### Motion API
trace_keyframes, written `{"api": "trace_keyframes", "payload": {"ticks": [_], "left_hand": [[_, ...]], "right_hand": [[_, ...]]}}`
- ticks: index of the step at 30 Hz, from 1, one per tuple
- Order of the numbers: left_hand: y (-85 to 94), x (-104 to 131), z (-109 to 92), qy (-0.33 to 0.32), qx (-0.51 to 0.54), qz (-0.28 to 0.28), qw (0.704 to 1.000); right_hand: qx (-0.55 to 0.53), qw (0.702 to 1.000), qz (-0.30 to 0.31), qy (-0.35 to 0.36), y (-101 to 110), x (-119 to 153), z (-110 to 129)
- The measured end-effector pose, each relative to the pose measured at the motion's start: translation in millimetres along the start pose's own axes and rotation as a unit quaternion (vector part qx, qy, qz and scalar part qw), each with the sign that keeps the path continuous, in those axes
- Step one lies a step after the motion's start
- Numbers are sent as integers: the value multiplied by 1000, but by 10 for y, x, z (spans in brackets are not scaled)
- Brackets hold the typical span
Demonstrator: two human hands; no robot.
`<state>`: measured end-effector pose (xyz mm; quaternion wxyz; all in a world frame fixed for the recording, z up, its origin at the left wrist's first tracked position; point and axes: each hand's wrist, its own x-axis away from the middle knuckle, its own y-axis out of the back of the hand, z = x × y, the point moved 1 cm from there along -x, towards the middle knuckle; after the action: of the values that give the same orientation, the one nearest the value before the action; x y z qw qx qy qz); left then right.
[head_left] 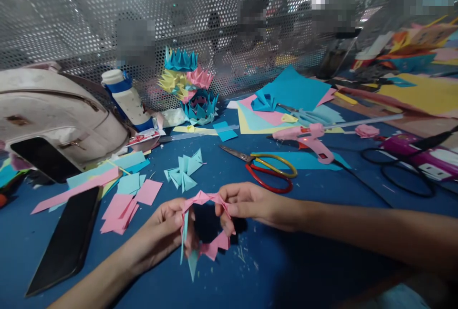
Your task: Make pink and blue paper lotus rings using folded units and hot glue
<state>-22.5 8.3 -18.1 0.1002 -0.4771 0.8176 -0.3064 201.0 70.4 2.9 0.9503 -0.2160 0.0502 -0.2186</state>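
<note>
Between my two hands is a ring of folded paper, pink for most of its round, with pale blue points hanging on its left side. My left hand pinches the ring's left side, thumb in front. On the opposite side, my right hand grips the pink band between thumb and fingers. Some of the lower ring is hidden behind my left fingers. Just beyond the ring lie folded pale blue paper pieces. Scissors with one yellow and one red handle rest behind my right hand.
Pink paper squares and a black phone lie left. A pink glue gun with a cord sits right. Finished paper rings are stacked at the perforated metal screen, near a bottle and a bag.
</note>
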Motion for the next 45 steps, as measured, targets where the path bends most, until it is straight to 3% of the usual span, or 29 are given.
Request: {"api": "trace_keyframes", "payload": {"ticks": [3,6,11,18,25,28,30,32,37,39,42,44,45], "left_hand": [[-11,42,7,-53,-136,-27,989],[-38,74,-4,-45,-229,-18,972],[-110,80,-45,-73,-218,30,973],[-64,52,-24,-57,-201,20,978],[-36,37,-53,-78,-216,-9,973],[-76,40,-65,-95,-271,-23,958],[-115,42,-75,-115,-313,-22,942],[-148,44,-82,-129,-343,-16,930],[-153,47,-79,-164,-368,-5,915],[-143,45,-78,-184,-379,-9,907],[-141,48,-82,-197,-390,-16,899],[-145,57,-86,-192,-387,-21,902],[-147,64,-88,-189,-384,-23,903]], "right_hand": [[6,1000,9,-2,-7,-2,-6],[6,1000,2,-6,-12,-5,-8],[-1,1000,-2,-1,-11,-7,2],[20,1000,-5,2,17,-10,-25],[39,997,-65,14,65,-31,-37],[132,987,-84,29,86,-33,76],[252,960,-113,37,90,16,192],[375,914,-151,29,89,134,314],[558,803,-209,-25,196,725,532],[610,742,-275,-40,340,1002,583],[655,632,-415,-1,652,1321,639],[643,597,-480,16,888,1421,658],[622,602,-500,2,1003,1436,664]]}}
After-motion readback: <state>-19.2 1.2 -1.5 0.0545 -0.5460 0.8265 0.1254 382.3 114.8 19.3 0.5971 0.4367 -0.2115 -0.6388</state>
